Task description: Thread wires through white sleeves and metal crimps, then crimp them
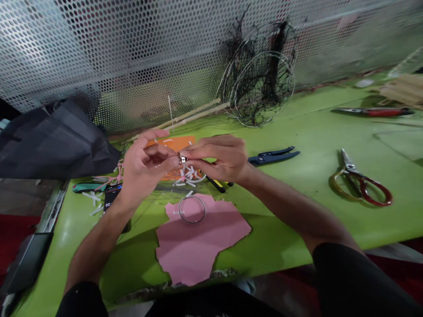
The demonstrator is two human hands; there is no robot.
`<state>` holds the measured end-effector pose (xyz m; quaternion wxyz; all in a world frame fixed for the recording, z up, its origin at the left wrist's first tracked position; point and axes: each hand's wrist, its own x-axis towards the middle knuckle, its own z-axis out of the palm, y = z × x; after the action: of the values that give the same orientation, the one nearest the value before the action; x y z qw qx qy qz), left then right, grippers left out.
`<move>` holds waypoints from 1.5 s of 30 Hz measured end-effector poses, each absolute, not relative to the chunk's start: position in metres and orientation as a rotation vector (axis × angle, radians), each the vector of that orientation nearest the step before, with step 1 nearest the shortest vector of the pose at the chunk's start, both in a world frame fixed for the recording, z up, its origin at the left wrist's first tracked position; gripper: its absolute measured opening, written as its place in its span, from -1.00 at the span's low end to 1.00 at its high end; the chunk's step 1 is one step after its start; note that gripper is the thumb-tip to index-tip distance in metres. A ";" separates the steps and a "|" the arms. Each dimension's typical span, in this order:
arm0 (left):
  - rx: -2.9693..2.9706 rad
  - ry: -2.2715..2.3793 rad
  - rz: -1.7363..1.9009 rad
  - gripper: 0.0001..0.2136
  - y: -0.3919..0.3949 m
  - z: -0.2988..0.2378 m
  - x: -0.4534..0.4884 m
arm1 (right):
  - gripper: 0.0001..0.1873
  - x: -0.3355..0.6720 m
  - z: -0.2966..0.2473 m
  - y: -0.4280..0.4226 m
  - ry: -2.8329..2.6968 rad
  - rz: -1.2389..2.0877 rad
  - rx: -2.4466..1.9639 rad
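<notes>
A small shiny metal piece (183, 159) sits between the fingertips of both hands, too small to name. My left hand (145, 163) pinches it from the left with thumb and fingers, its index finger raised. From the right, my right hand (221, 154) pinches the same piece between thumb and forefinger. Below the hands, a thin wire ring (192, 209) lies on a pink sheet (201, 242) with ragged edges. Behind the fingers lies an orange sheet (181, 143), partly hidden, with white strips (193, 175) on and around it.
Blue-handled pliers (274, 156), scissors (363, 182) and red-handled pliers (376, 112) lie to the right on the green table (297, 198). A phone (112, 196) rests by my left wrist. Wire hoops with black netting (261, 79) lean on the perforated metal screen (139, 53). A black bag (56, 141) is at left.
</notes>
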<state>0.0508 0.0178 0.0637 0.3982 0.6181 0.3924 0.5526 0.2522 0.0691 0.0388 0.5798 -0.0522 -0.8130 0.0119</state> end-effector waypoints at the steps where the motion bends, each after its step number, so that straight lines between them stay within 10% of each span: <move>1: 1.558 0.989 1.397 -0.51 0.019 0.064 0.051 | -0.86 0.252 0.039 0.070 -1.900 0.024 -0.115; 45: 1.613 0.954 1.328 -0.44 0.015 0.069 0.046 | -0.87 0.252 0.039 0.072 -1.881 0.035 -0.127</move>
<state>0.0465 0.0155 0.0693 0.4097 0.6406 0.3790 0.5274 0.2520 0.0724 0.0390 0.5876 -0.0547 -0.8072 0.0151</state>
